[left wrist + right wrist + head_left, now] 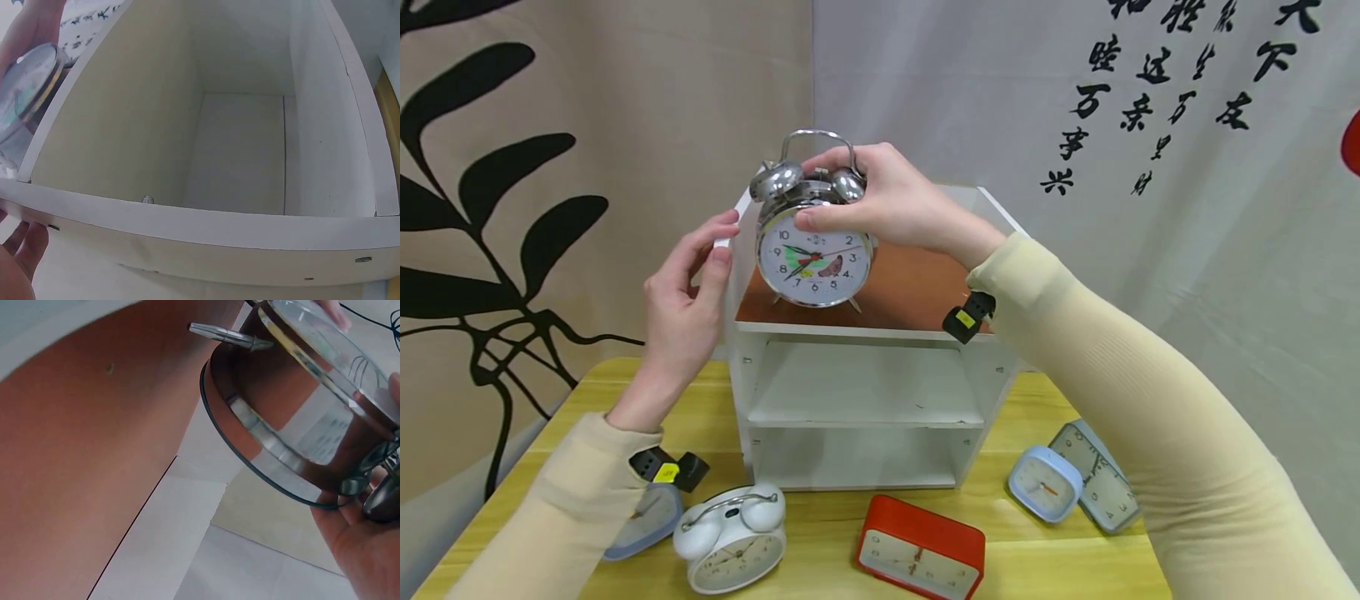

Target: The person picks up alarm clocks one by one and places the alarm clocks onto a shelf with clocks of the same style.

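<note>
A silver twin-bell alarm clock (pixel 815 258) with a white face is gripped near its top by my right hand (pixel 887 196), thumb at the front and fingers behind the bells. The clock stands upright at the brown top board (pixel 910 283) of a white shelf unit (pixel 857 333); whether its feet touch the board I cannot tell. In the right wrist view, one metal foot (pixel 228 335) and the shiny casing (pixel 294 419) show. Beside the unit's upper left edge, my left hand (pixel 688 292) touches the side panel with loosely bent fingers.
On the wooden table (pixel 700 425) sit a white twin-bell clock (pixel 735 542), a red clock (pixel 921 546), a small light blue clock (pixel 1045 483) and a grey clock (pixel 1097 475). A blue-grey clock (pixel 643 525) lies partly behind my left sleeve. Curtains hang behind.
</note>
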`<act>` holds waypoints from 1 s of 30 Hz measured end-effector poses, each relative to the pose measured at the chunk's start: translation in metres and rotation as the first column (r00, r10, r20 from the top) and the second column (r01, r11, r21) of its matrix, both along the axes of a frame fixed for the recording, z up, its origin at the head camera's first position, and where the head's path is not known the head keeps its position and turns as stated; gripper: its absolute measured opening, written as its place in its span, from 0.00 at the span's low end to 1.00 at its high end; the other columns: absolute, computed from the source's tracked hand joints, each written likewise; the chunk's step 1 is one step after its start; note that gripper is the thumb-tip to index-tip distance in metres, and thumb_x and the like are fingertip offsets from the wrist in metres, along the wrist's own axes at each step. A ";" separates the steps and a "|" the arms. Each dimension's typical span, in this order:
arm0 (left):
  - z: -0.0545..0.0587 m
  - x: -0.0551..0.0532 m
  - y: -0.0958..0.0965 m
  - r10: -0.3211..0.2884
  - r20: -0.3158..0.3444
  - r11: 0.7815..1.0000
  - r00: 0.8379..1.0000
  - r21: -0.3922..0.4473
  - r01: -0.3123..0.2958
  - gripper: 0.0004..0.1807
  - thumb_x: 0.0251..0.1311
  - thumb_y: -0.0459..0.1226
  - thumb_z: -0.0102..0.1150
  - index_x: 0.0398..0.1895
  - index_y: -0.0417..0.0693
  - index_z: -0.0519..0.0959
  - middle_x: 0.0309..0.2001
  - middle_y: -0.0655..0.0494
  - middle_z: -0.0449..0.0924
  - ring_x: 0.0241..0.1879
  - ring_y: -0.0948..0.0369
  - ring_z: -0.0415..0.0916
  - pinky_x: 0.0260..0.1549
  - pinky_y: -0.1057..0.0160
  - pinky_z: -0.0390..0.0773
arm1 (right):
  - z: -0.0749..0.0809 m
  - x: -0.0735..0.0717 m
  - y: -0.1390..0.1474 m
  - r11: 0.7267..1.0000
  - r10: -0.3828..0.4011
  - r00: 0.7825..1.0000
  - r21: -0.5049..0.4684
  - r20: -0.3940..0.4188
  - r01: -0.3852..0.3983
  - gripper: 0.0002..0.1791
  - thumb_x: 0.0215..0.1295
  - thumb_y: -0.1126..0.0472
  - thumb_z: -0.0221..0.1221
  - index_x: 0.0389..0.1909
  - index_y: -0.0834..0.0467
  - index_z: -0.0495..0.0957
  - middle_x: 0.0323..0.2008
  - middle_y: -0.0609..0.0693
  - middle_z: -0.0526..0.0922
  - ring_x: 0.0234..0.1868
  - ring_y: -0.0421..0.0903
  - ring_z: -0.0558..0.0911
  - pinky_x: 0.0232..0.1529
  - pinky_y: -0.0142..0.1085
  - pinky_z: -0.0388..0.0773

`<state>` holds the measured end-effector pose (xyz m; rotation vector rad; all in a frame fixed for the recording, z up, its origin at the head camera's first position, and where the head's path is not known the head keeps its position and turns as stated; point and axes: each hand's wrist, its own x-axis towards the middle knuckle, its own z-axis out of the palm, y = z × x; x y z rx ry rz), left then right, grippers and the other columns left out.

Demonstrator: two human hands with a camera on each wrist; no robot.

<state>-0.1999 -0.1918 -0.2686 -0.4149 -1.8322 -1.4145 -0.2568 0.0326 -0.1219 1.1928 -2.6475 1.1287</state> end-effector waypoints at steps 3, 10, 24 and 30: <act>0.000 0.000 0.001 -0.002 0.004 1.000 1.000 0.007 0.002 0.19 0.81 0.39 0.50 0.67 0.41 0.78 0.73 0.56 0.78 0.68 0.70 0.77 0.52 0.83 0.81 | -0.001 -0.004 -0.001 1.000 0.001 1.000 0.001 0.014 -0.001 0.32 0.62 0.52 0.74 0.67 0.54 0.78 0.48 0.52 0.90 0.43 0.43 0.89 0.50 0.34 0.89; -0.001 0.000 0.001 -0.004 0.018 1.000 1.000 -0.003 0.004 0.19 0.81 0.39 0.50 0.68 0.42 0.77 0.73 0.57 0.77 0.70 0.67 0.76 0.52 0.83 0.81 | -0.004 -0.013 -0.003 1.000 0.018 0.998 -0.023 0.058 -0.017 0.31 0.63 0.53 0.74 0.66 0.56 0.78 0.47 0.53 0.90 0.43 0.44 0.90 0.51 0.35 0.89; 0.000 0.001 -0.002 0.003 -0.002 1.000 1.000 0.003 -0.003 0.19 0.81 0.39 0.50 0.67 0.41 0.78 0.73 0.55 0.78 0.68 0.70 0.77 0.52 0.83 0.81 | -0.004 -0.026 -0.008 0.997 0.080 0.988 -0.033 0.134 -0.076 0.34 0.65 0.55 0.72 0.69 0.59 0.75 0.51 0.56 0.89 0.46 0.47 0.90 0.53 0.37 0.90; 0.000 0.000 -0.001 0.004 -0.008 1.000 1.000 0.004 -0.004 0.19 0.81 0.39 0.50 0.66 0.41 0.78 0.72 0.54 0.78 0.67 0.71 0.77 0.51 0.83 0.81 | -0.004 -0.030 -0.009 0.992 0.115 0.977 -0.062 0.179 -0.106 0.33 0.63 0.59 0.72 0.69 0.60 0.75 0.52 0.56 0.88 0.48 0.47 0.89 0.55 0.38 0.89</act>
